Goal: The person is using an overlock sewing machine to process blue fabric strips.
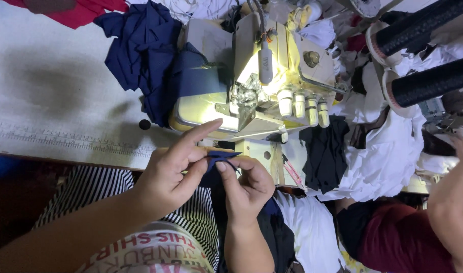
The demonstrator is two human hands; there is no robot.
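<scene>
My left hand [173,169] and my right hand [247,187] pinch a small piece of navy fabric [218,159] between thumbs and fingers, just in front of a cream sewing machine [272,76]. The left index finger points out toward the machine's lit base. The fabric hangs down into my lap, over a striped garment [105,187]. The needle area [246,93] glows under a lamp a short way beyond my fingers.
A heap of navy cloth [140,50] lies on the white table [49,101] left of the machine. Black cloth [325,146] and white cloth [388,151] are piled at the right. Two black thread cones [428,81] stand far right. Another person's arm [451,202] reaches in at the right edge.
</scene>
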